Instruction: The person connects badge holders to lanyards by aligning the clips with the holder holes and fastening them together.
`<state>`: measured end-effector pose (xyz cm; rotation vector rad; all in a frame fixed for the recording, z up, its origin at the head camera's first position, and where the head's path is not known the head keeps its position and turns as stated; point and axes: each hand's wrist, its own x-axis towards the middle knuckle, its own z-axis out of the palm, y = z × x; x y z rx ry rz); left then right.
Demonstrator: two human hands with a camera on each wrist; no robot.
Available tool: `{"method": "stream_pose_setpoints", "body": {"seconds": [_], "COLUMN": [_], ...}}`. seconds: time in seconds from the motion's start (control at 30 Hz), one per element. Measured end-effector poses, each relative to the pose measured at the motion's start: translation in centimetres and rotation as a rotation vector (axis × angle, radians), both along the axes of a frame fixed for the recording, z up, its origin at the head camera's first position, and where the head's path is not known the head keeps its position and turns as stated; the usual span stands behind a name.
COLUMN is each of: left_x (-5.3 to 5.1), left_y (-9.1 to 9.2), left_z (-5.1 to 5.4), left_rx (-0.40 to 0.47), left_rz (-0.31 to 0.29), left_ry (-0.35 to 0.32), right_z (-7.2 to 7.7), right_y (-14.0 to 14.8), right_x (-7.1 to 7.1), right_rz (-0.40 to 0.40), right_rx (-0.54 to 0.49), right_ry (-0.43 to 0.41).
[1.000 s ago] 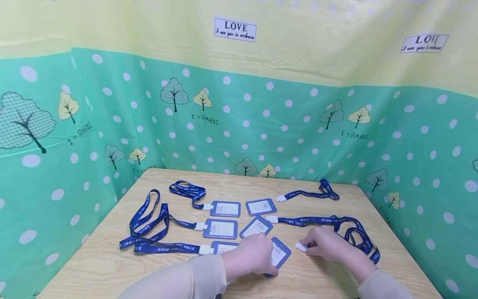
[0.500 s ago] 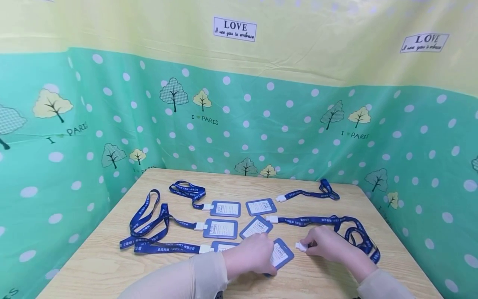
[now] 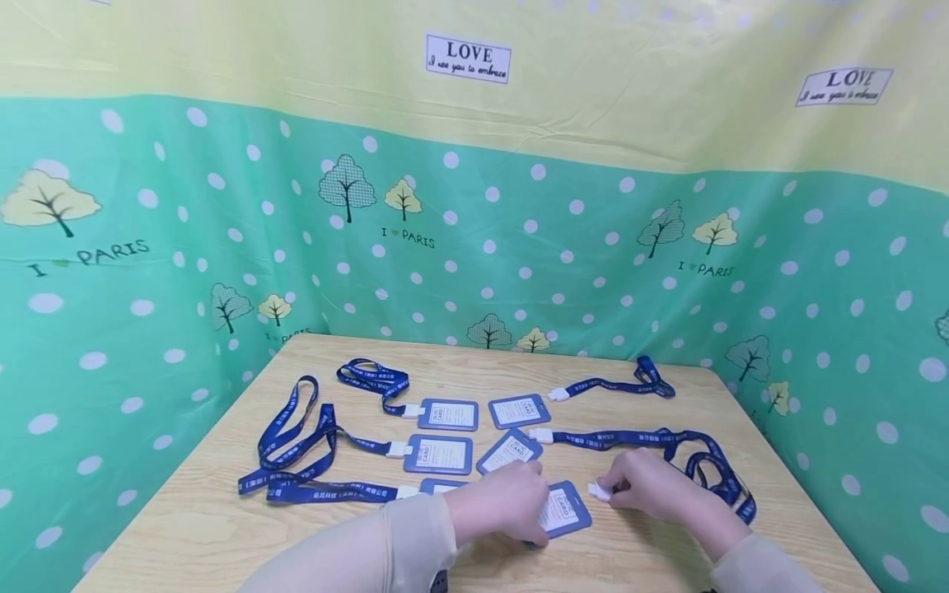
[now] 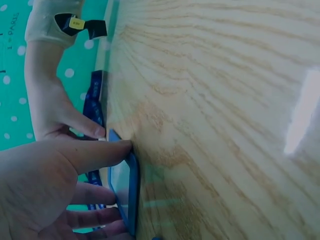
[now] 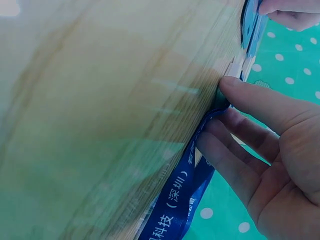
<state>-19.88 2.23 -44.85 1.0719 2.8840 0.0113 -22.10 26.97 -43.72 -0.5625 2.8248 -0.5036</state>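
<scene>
My left hand [image 3: 501, 502] grips a blue-framed badge holder [image 3: 567, 512] by its edges near the front of the table. In the left wrist view the thumb presses one edge of the holder, with the other fingers along its far side. Its slotted end points right, toward my right hand [image 3: 648, 484]. Between thumb and fingers, my right hand pinches the white clip [image 3: 599, 492] of a blue lanyard [image 5: 172, 210]. A small gap separates clip and holder. Part of the holder is hidden behind my left hand.
On the left lie several badge holders [image 3: 439, 454] joined to blue lanyards [image 3: 334, 492]. Behind my hands are a tilted badge holder [image 3: 510, 450] by a clipped lanyard [image 3: 608, 439] and another holder [image 3: 517, 410] apart from its lanyard [image 3: 619, 385]. A patterned green curtain [image 3: 593, 305] surrounds the table [image 3: 193, 535].
The badge holder in my left hand has turned clockwise and shifted slightly right, so its slotted end lies closer to the clip. My right hand has stayed almost in place.
</scene>
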Motion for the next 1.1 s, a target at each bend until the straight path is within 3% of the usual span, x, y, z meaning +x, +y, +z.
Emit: {"method": "stream_pose_setpoints", "body": {"seconds": [0.4,1.1], "left_x": [-0.37,-0.49], "left_y": [-0.30,-0.06], "left_z": [0.20,0.46], "left_rx": [0.010,-0.067], "left_rz": [-0.054,-0.101], "left_ry": [-0.056,-0.005], "right_z": [0.25,0.06], "right_y": [0.38,0.71], "right_x": [0.22,0.00], "right_rz": [0.062,0.053], "right_rx": [-0.017,0.008], "right_ry": [0.010,-0.013]}}
